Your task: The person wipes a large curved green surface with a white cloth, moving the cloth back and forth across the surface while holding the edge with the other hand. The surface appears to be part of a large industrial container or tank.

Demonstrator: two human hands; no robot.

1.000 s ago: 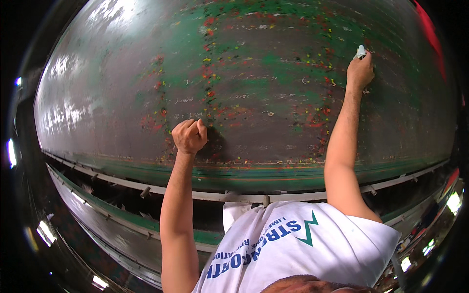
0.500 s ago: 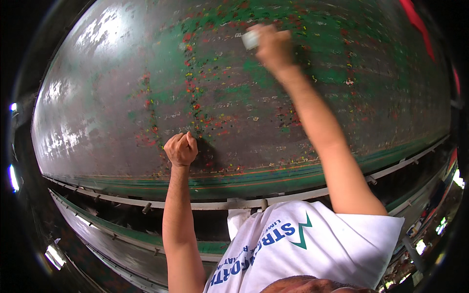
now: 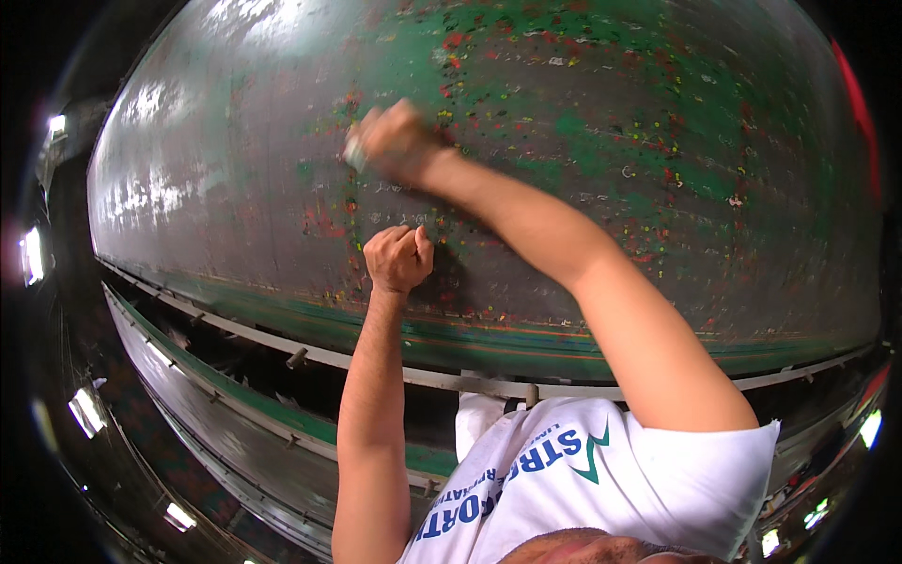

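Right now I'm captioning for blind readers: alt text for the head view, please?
A person's right hand, blurred, holds a whitish object over a green and grey surface flecked with red; the left hand makes a fist nearby.

Remotely, I record a grey-brown board (image 3: 507, 282), green-patched, speckled red, yellow and black, with orange lines at six o'clock. At eleven, a blurred whitish object (image 3: 355, 153); at two, a red strip (image 3: 857, 108); at five, a white shirt (image 3: 667, 479) with blue lettering and green zigzag.
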